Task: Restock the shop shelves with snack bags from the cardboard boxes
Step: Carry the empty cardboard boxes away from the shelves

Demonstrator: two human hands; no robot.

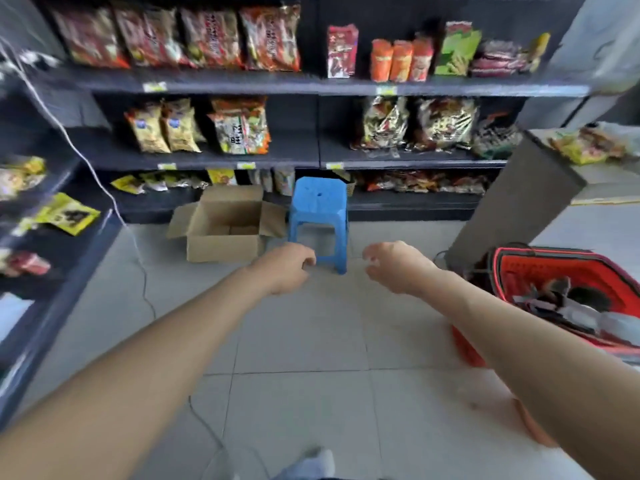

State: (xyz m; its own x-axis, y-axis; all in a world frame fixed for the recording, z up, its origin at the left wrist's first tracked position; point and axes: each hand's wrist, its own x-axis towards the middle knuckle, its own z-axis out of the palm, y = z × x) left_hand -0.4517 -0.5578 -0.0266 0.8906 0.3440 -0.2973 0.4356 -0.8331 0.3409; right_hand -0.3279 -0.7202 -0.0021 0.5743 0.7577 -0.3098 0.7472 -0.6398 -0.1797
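An open cardboard box (225, 237) sits on the tiled floor below the dark shop shelves (311, 86), and no bags show inside it. Snack bags fill the shelves: red ones (207, 36) on top, yellow ones (166, 126) in the middle row. My left hand (284, 268) and my right hand (398, 268) reach forward over the floor, fingers loosely curled, holding nothing. Both hover in front of a blue plastic stool (320, 216) that stands right of the box.
A red shopping basket (568, 292) with dark items lies at the right. A grey counter (519, 199) with snack bags on top stands above it. Another shelf (52, 237) with yellow bags runs along the left. A white cable (138, 258) trails over the floor.
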